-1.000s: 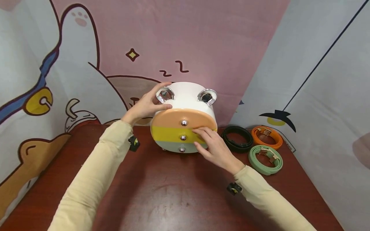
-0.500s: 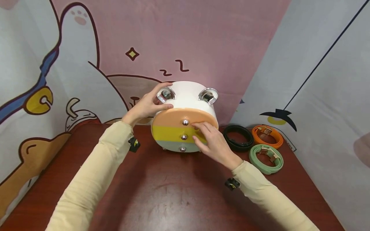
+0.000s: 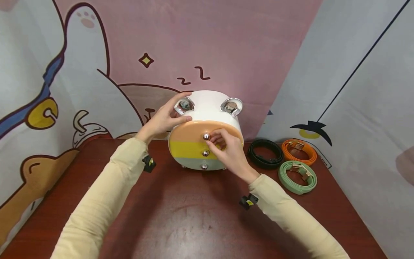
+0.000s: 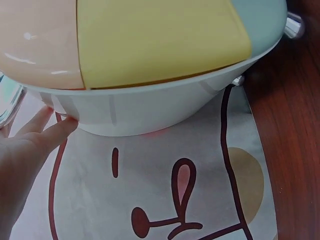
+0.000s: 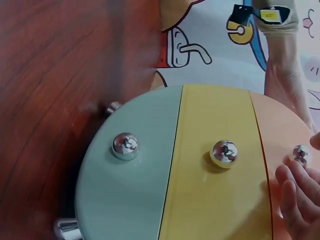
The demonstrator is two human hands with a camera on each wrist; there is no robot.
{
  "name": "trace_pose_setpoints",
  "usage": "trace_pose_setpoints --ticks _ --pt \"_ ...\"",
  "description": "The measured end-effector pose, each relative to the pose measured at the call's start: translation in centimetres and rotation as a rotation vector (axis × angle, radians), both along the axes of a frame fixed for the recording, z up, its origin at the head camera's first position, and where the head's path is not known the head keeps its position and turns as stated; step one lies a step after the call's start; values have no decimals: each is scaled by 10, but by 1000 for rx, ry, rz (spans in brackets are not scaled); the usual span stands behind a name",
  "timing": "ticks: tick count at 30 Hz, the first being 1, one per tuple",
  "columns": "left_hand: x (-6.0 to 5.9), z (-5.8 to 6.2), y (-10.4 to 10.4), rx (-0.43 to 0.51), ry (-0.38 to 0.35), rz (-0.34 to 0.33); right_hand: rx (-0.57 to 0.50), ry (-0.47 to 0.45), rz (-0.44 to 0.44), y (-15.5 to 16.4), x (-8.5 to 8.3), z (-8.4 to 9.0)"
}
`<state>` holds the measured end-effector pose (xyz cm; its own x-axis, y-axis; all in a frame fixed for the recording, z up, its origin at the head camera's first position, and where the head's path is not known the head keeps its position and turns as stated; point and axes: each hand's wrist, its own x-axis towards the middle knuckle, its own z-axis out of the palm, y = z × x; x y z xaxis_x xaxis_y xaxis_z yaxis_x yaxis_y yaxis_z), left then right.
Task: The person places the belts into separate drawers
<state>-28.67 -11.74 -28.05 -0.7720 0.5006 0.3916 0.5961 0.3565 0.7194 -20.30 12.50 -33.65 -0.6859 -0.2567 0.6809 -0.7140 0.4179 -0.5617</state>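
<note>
Pinching top knob [image 3: 206,136], seemingly: right grip [image 3: 226,151]; left grip [image 3: 163,118] open, steadying box [image 3: 194,147]

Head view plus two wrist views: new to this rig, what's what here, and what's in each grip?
No machine: a person wears one camera on the head and one on each wrist. On the brown table stands a small white cabinet with three drawers, orange, yellow and pale green. The left hand rests on its upper left side. The right hand has its fingers at the top drawer's knob. Beside it lie three coiled belts: black belt, orange belt, green belt.
</note>
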Motion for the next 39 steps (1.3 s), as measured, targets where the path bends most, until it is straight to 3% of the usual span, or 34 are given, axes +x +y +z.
trace_pose_setpoints --ticks 12,19,27,39 --pt "3 2 -4 67 -86 -30 63 135 -185 -14 0 -3" --pt "2 2 -4 76 -88 -52 126 216 -282 -17 -1 -5" --pt "-3 3 -4 73 -68 -61 112 270 -352 -22 -4 -9" --pt "-4 3 0 101 -125 -73 29 315 -367 -27 -8 -15"
